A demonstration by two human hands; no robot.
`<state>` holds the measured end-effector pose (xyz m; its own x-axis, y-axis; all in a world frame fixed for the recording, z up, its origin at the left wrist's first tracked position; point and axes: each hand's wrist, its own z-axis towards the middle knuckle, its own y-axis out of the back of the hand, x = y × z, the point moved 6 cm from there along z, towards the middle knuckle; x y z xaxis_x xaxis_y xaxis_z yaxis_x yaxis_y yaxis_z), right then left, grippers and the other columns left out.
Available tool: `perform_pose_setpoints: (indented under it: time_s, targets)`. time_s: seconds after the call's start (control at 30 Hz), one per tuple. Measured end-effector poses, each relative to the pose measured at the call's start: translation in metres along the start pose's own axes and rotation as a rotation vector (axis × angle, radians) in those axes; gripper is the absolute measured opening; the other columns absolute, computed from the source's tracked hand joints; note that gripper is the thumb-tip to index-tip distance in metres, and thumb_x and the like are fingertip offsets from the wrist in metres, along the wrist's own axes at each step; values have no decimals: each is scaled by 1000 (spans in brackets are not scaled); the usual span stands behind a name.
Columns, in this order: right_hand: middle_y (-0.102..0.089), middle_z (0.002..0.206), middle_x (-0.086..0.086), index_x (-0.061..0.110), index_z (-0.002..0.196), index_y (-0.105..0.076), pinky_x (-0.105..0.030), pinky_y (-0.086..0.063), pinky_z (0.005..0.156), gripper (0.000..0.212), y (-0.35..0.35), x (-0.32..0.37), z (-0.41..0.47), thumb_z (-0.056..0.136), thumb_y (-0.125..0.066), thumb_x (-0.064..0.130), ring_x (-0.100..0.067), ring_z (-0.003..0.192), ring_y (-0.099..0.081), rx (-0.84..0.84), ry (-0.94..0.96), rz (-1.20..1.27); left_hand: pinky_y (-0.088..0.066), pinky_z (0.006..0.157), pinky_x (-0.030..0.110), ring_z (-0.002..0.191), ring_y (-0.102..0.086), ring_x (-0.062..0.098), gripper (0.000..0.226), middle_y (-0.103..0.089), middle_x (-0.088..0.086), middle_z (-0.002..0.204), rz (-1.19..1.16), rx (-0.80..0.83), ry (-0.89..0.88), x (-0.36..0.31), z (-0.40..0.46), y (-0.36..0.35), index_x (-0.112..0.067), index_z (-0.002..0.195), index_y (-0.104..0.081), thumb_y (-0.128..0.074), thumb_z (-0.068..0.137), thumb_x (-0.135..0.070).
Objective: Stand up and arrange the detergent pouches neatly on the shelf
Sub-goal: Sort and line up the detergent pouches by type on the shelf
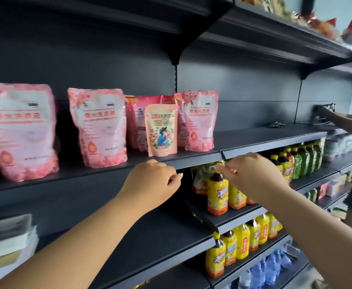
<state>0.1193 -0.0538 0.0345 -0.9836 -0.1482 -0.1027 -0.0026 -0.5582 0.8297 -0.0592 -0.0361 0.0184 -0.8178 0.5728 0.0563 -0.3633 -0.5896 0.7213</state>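
Several pink detergent pouches stand upright on a black shelf (254,140). A large pouch (18,130) is at the far left, a second (100,126) beside it, a third (200,119) further right. A small peach pouch (162,129) stands at the shelf's front, with darker pink pouches (137,113) behind it. My left hand (150,181) hovers just below the shelf's front edge, fingers loosely curled, holding nothing. My right hand (254,174) is to its right, in front of the lower shelf, fingers bent and spread with nothing in them.
Yellow tea bottles (217,195) and green bottles (304,159) fill the lower shelves at right. Another person's arm (346,122) reaches onto the same shelf at far right. Snack bags (325,24) sit on the top shelf. Stacked boxes (6,243) lie low at left.
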Motion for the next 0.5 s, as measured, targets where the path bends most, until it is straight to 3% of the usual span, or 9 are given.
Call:
perform_pose_setpoints:
  time_s: [0.13, 0.23, 0.3, 0.37, 0.43, 0.5]
  targets:
    - [-46, 69, 4, 20, 62, -43, -30, -37, 67, 49, -21, -38, 42, 97, -27, 49, -21, 96, -52, 34, -1, 22, -44, 68, 28, 87, -56, 20, 39, -65, -3, 83, -41, -83, 72, 7, 49, -42, -14, 83, -67, -41, 92, -42]
    - [-57, 79, 1, 23, 87, -59, -31, -46, 70, 39, -38, -60, 75, 100, -28, 43, -22, 91, -53, 105, 19, -14, -43, 65, 28, 86, -57, 19, 39, -64, -3, 84, -65, -85, 113, 15, 83, -68, -16, 86, -66, -40, 92, -44]
    - [-55, 79, -1, 27, 77, -53, -31, -49, 71, 37, -51, -74, 95, 99, -29, 43, -21, 85, -52, 104, 26, 9, -41, 63, 29, 80, -57, 18, 39, -63, -2, 80, -62, -91, 114, 20, 103, -86, -14, 83, -65, -41, 93, -43]
    - [-47, 70, -2, 21, 65, -43, -28, -43, 60, 44, -65, -90, 111, 98, -30, 47, -21, 76, -47, 111, -9, 49, -37, 59, 29, 74, -54, 18, 34, -57, -3, 72, -83, -86, 145, 26, 114, -105, -14, 76, -58, -43, 93, -39]
    - [-51, 70, -6, 11, 71, -49, -28, -38, 56, 49, -81, -102, 124, 97, -31, 49, -22, 73, -49, 133, -48, 103, -34, 54, 28, 64, -49, 18, 36, -47, -6, 61, -95, -55, 155, 30, 118, -123, -18, 65, -48, -39, 91, -42]
    - [-60, 79, -11, 6, 78, -54, -28, -39, 57, 51, -96, -109, 139, 97, -32, 48, -24, 78, -56, 166, -54, 126, -39, 52, 29, 62, -53, 19, 40, -52, -7, 61, -104, -24, 173, 37, 117, -140, -17, 65, -55, -36, 86, -45]
